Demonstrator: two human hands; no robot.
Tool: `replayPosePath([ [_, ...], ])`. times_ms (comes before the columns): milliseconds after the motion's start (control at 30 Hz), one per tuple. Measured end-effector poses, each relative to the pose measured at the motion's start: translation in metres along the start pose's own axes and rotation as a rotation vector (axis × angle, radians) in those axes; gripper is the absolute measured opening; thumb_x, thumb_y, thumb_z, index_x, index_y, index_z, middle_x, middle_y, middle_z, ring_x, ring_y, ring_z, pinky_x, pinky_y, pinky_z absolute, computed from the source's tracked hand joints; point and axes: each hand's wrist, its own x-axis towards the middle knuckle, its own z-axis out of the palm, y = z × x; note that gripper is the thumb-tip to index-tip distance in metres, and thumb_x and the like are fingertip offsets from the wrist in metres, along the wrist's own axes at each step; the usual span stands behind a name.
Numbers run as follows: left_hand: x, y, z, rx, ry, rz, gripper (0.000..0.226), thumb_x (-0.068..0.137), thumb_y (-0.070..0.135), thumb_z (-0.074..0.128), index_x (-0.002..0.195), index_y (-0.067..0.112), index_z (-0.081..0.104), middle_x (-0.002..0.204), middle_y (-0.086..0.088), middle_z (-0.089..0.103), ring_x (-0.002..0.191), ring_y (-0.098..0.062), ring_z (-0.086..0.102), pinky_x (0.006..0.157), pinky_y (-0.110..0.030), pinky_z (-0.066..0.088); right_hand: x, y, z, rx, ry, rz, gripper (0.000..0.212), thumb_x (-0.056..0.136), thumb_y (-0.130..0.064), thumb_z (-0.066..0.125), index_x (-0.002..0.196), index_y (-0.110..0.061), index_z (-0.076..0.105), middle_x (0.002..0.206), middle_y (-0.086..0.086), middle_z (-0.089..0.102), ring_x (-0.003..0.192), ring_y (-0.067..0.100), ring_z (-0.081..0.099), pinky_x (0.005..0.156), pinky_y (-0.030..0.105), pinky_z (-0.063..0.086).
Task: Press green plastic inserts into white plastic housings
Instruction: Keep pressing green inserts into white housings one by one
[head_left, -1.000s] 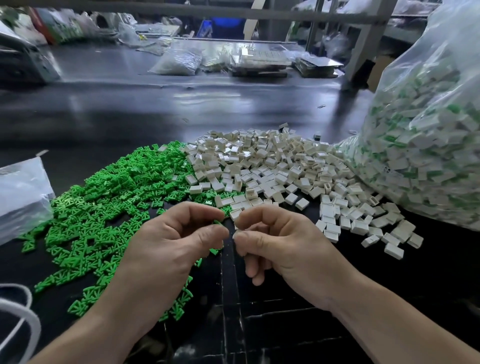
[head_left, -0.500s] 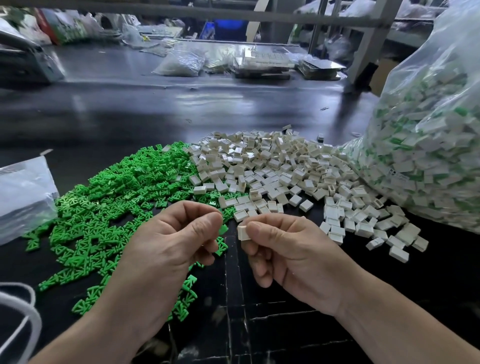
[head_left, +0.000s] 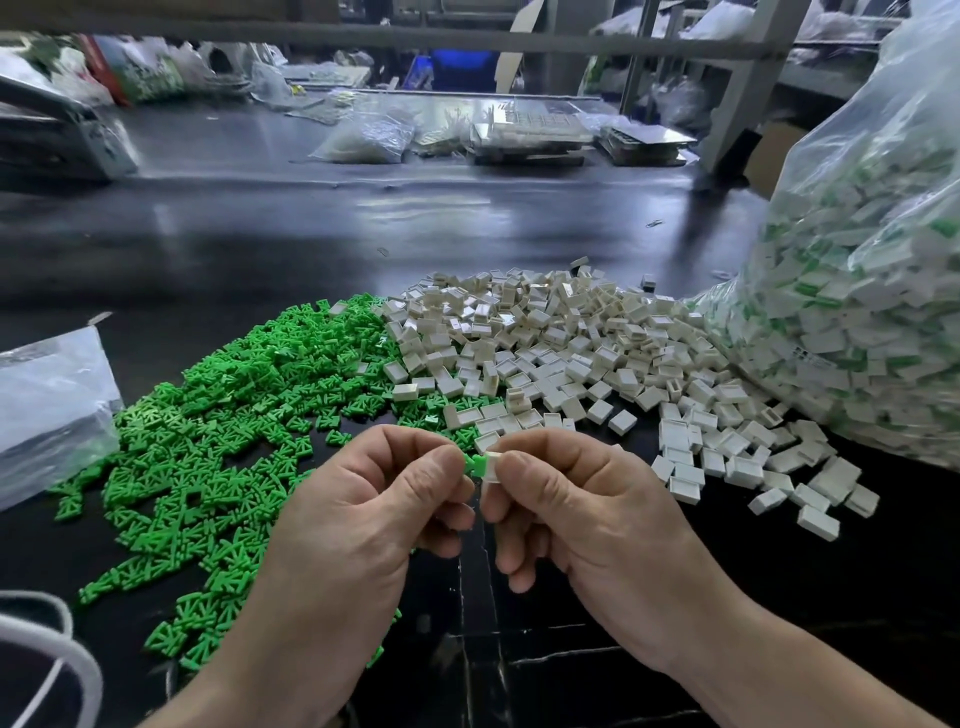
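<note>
My left hand (head_left: 374, 509) pinches a small green insert (head_left: 474, 464) between thumb and forefinger. My right hand (head_left: 576, 514) pinches a white housing (head_left: 491, 465) the same way. The insert's tip meets the housing's open side, just above the dark table. A wide heap of loose green inserts (head_left: 234, 415) lies to the left. A heap of loose white housings (head_left: 571, 353) lies behind and right of my hands.
A big clear bag of white-and-green parts (head_left: 857, 312) stands at the right. A smaller plastic bag (head_left: 52, 405) lies at the left edge, with a white cable (head_left: 62, 654) at bottom left. Trays and bags (head_left: 467, 130) sit at the table's far side.
My hands have come together. The green insert, earlier hidden in my left fingers, now shows and touches the white housing held by my right hand.
</note>
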Motion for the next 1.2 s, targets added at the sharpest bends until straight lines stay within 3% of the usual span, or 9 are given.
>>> replayPosePath([
  [133, 0.000, 0.000, 0.005, -0.019, 0.001, 0.005, 0.024, 0.067, 0.041, 0.071, 0.080, 0.021, 0.072, 0.075, -0.012, 0.071, 0.066, -0.023, 0.067, 0.055, -0.025, 0.052, -0.001, -0.001, 0.002, -0.018, 0.013, -0.007, 0.019, 0.089, -0.032, 0.067, 0.094, -0.014, 0.072, 0.079, 0.005, 0.069, 0.060, 0.020, 0.062, 0.052, 0.027, 0.052],
  [267, -0.001, 0.003, 0.006, -0.011, -0.030, 0.014, 0.016, 0.074, 0.033, 0.080, 0.078, 0.020, 0.072, 0.075, -0.015, 0.071, 0.066, -0.024, 0.067, 0.054, -0.025, 0.052, -0.001, -0.001, 0.000, -0.090, 0.046, -0.020, 0.020, 0.090, -0.034, 0.065, 0.093, -0.015, 0.072, 0.077, 0.003, 0.068, 0.059, 0.019, 0.062, 0.052, 0.027, 0.052],
  [400, 0.000, 0.008, 0.008, -0.203, -0.094, -0.073, 0.025, 0.072, 0.039, 0.074, 0.074, 0.014, 0.070, 0.072, -0.024, 0.066, 0.058, -0.025, 0.062, 0.048, -0.026, 0.050, -0.001, -0.001, 0.000, -0.091, 0.013, -0.010, 0.021, 0.092, -0.036, 0.067, 0.093, -0.016, 0.072, 0.073, 0.002, 0.066, 0.055, 0.016, 0.060, 0.048, 0.024, 0.049],
  [633, -0.001, 0.010, 0.009, -0.543, -0.315, -0.229, 0.048, 0.071, 0.028, 0.082, 0.112, 0.006, 0.068, 0.064, -0.017, 0.061, 0.050, -0.023, 0.060, 0.041, -0.028, 0.050, -0.002, 0.000, 0.001, 0.013, -0.024, 0.029, 0.028, 0.087, -0.044, 0.069, 0.090, -0.015, 0.071, 0.067, 0.001, 0.060, 0.047, 0.012, 0.051, 0.042, 0.021, 0.041],
  [733, -0.003, 0.010, 0.010, -0.626, -0.373, -0.267, 0.052, 0.070, 0.027, 0.085, 0.113, 0.003, 0.068, 0.069, -0.018, 0.066, 0.055, -0.024, 0.066, 0.044, -0.028, 0.053, -0.004, -0.002, 0.004, 0.097, -0.038, 0.080, 0.022, 0.091, -0.040, 0.068, 0.088, -0.019, 0.072, 0.064, 0.001, 0.056, 0.043, 0.008, 0.046, 0.039, 0.019, 0.038],
  [1200, -0.008, 0.006, 0.018, -0.695, -0.305, -0.203, 0.052, 0.065, 0.025, 0.089, 0.109, 0.007, 0.071, 0.071, -0.015, 0.069, 0.058, -0.021, 0.069, 0.050, -0.026, 0.056, -0.007, -0.011, 0.014, 0.175, -0.013, 0.098, 0.016, 0.090, -0.036, 0.063, 0.083, -0.023, 0.072, 0.059, -0.005, 0.057, 0.042, 0.004, 0.049, 0.038, 0.016, 0.037],
])
